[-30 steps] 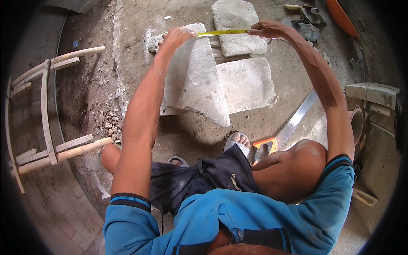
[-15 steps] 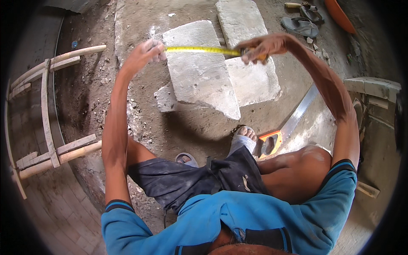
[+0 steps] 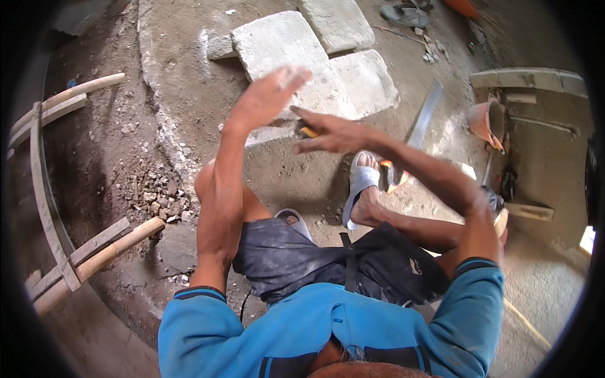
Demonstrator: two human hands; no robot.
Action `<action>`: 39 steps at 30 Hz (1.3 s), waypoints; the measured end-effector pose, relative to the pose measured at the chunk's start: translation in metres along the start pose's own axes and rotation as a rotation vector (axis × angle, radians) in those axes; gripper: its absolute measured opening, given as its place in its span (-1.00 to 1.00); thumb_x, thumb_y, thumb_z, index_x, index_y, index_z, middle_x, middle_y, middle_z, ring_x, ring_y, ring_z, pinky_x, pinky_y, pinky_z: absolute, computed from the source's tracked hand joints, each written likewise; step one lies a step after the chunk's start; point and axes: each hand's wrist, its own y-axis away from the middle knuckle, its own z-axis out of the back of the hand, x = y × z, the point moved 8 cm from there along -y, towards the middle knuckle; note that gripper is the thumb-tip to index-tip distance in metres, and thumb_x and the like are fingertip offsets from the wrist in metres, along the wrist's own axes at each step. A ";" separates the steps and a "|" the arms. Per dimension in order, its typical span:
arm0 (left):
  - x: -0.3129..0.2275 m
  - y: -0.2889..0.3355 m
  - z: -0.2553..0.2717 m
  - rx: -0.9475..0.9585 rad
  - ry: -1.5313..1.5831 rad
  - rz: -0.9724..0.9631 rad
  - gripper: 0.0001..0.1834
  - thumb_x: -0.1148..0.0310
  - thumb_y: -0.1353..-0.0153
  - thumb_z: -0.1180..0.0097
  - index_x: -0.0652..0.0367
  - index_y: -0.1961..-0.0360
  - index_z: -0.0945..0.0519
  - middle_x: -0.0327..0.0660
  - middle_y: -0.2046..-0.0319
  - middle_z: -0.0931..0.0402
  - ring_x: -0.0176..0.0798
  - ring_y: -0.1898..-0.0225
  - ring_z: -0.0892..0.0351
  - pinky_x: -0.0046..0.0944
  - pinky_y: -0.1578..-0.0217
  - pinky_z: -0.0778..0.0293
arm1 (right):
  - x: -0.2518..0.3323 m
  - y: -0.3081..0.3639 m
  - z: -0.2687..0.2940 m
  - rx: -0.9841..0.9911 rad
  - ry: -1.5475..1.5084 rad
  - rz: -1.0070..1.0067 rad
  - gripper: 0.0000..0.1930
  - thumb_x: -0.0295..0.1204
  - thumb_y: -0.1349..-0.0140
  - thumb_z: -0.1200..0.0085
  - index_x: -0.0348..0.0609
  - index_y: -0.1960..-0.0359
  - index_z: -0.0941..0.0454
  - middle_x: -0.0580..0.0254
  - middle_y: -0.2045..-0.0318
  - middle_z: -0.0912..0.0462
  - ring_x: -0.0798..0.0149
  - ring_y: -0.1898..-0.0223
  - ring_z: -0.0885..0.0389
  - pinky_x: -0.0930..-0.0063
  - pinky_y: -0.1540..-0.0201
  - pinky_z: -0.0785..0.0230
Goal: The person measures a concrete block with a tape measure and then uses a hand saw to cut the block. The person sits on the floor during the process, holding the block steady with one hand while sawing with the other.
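My right hand [image 3: 333, 132] is wrapped round a tape measure [image 3: 307, 131], of which a yellow and black bit shows between the fingers. No drawn-out blade is visible. Just left of it and a little farther off, my left hand [image 3: 266, 101] stretches its dusty fingers over a pale block slab [image 3: 277, 45], somewhat blurred, with nothing seen in them. This slab leans across other pieces, with a second slab [image 3: 365, 82] partly under its right side. A third slab [image 3: 337, 25] lies behind them.
A handsaw [image 3: 423, 116] lies right of my foot, its orange handle [image 3: 394, 176] partly behind my right forearm. An orange bucket [image 3: 484, 123] is tipped at the right. Wooden framing [image 3: 53, 189] stands at the left, beside rubble [image 3: 161, 195]. Sandals [image 3: 403, 14] lie at the far right.
The yellow tape blade stretched between my hands is out of sight now. Both hands have come closer together and nearer to me. My view has shifted, and a bucket shows at the right.
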 end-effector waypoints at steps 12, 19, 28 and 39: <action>0.108 -0.051 0.017 -0.558 0.089 0.373 0.06 -0.39 -0.30 0.04 0.33 -0.48 -0.15 0.34 -0.38 -0.25 0.29 -0.42 -0.26 0.11 -0.40 -0.18 | -0.050 0.007 -0.186 -0.389 0.315 -0.261 -0.28 -0.10 -0.33 -0.17 -0.23 -0.41 -0.26 -0.23 -0.29 -0.39 -0.36 -0.31 -0.37 -0.11 -0.26 -0.40; 0.115 -0.033 -0.035 -0.605 0.118 0.597 0.10 -0.53 -0.24 0.13 0.21 -0.47 -0.16 0.28 -0.13 -0.55 0.33 -0.19 -0.55 0.21 -0.19 -0.37 | -0.250 0.219 -0.082 -1.071 0.257 -1.067 -0.48 -0.48 -0.10 -0.16 -0.18 -0.15 -0.39 -0.22 -0.10 -0.40 -0.33 -0.19 -0.38 -0.17 -0.21 -0.34; 0.099 -0.039 -0.039 -0.679 0.106 0.548 0.10 -0.53 -0.18 0.03 0.22 -0.43 -0.26 0.31 -0.13 -0.55 0.37 -0.17 -0.55 0.25 -0.14 -0.43 | -0.330 0.257 -0.068 -1.293 -0.096 -0.849 -0.61 -0.24 -0.23 -0.22 -0.30 0.10 -0.42 0.07 0.53 -0.53 0.05 0.42 -0.63 0.15 0.28 -0.51; 0.106 -0.035 -0.030 -0.735 -0.011 0.578 0.08 -0.48 -0.26 0.08 0.30 -0.44 -0.26 0.36 -0.07 -0.58 0.38 -0.13 -0.58 0.21 -0.14 -0.46 | -0.087 0.265 -0.006 -1.378 -0.479 0.050 -0.54 -0.09 -0.37 -0.26 -0.25 -0.07 -0.60 0.39 0.41 -0.62 0.52 0.44 -0.54 0.61 0.37 -0.39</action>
